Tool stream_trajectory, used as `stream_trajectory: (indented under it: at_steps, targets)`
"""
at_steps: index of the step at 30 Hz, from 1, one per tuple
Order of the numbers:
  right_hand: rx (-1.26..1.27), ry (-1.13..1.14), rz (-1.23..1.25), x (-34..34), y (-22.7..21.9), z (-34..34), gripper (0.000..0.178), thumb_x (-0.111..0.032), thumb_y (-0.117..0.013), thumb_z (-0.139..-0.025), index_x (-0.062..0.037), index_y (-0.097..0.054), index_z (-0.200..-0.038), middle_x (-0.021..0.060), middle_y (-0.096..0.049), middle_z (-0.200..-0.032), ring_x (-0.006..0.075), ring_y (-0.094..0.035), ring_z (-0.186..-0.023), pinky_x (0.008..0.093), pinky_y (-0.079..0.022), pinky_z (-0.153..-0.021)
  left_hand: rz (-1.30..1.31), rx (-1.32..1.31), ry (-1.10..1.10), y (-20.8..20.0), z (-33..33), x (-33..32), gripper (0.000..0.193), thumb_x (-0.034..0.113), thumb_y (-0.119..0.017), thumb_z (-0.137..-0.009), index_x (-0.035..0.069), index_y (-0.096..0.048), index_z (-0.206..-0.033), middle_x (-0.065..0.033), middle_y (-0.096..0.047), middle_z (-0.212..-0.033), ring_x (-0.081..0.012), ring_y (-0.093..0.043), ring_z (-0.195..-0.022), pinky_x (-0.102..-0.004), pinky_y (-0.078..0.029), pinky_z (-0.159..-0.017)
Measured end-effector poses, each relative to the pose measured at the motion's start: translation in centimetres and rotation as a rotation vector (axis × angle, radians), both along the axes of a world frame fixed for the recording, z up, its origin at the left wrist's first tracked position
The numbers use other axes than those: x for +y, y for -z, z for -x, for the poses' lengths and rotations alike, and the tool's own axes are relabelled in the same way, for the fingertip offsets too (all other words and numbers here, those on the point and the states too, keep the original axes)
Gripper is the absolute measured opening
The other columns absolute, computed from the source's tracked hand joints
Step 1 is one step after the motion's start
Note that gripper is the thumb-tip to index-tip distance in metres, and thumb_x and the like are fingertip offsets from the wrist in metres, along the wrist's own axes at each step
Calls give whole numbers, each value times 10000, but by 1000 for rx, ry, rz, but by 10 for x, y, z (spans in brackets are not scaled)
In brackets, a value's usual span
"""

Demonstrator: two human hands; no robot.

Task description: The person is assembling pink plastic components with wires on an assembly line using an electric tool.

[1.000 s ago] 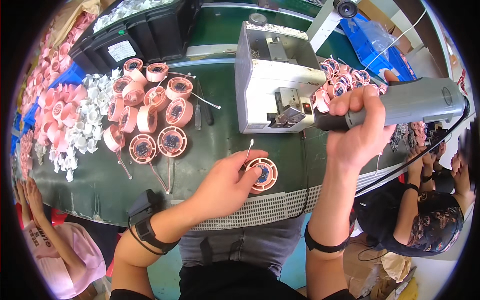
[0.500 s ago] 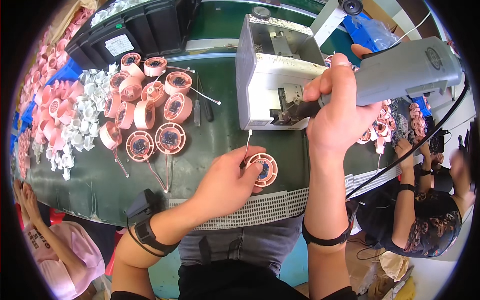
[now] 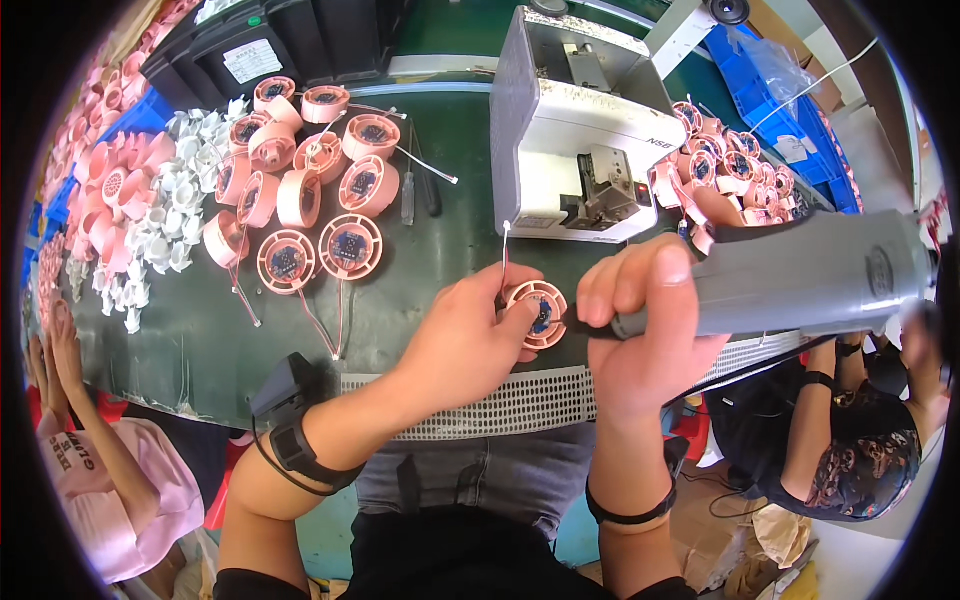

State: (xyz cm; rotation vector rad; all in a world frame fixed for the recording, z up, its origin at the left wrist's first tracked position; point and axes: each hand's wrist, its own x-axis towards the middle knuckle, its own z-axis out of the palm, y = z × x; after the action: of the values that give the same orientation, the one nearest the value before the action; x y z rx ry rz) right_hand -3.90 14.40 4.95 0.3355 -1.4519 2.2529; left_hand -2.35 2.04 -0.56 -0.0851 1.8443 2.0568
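My left hand is closed on a round pink housing with a small blue circuit board inside, the thumb pressing across it. A thin white cable stands up from the housing beside my fingers. My right hand is wrapped round a grey electric screwdriver, held nearly level. Its dark tip end points left at the housing's right rim; whether the bit touches a screw cannot be made out. Just beyond both hands stands a white and grey screw feeder with a metal pick-up block on its front.
Several pink housings with boards and cables lie left of the feeder, near two small screwdrivers. White parts, pink parts and a black bin lie farther left. More housings lie right. Co-workers sit at both sides.
My right hand has brought the electric screwdriver from the feeder's pick-up block down and toward the housing. My left hand still holds the housing, now slightly farther right in view. The view has shifted a little.
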Motion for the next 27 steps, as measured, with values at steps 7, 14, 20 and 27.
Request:
stream_trajectory:
  at_steps: [7,14,20,27]
  targets:
    - [-36,33,-252,-2,12,-3,485,-39,-480,-935,63,-296,-1372,45,-439,-625,132,-440,-474,304,-445,-463,15,-3,9,-3,2,0,273,96,-544,-953,-81,-555,-1160,-144,-690,-931,-170,-701,-735,-289,-577,-639]
    - [-30,53,-235,-5,15,-4,422,-43,-502,-926,54,-341,-1305,53,-444,-621,143,-449,-469,308,-442,-467,0,-9,-5,-3,0,0,266,93,-537,-956,-81,-561,-1156,-142,-690,-927,-168,-700,-731,-289,-575,-642]
    - [-1,-9,-180,-6,19,-8,372,-35,-521,-907,35,-360,-1235,58,-458,-630,146,-452,-460,312,-445,-466,-6,-35,0,-2,4,0,252,84,-528,-958,-86,-570,-1139,-148,-688,-909,-170,-700,-725,-291,-576,-645]
    - [46,-11,-306,-6,32,-7,386,3,-564,-870,52,-379,-1206,63,-534,-675,131,-529,-515,257,-446,-493,48,70,51,-1,1,-3,248,65,-492,-986,-73,-542,-1185,-123,-636,-966,-177,-683,-820,-307,-607,-700]
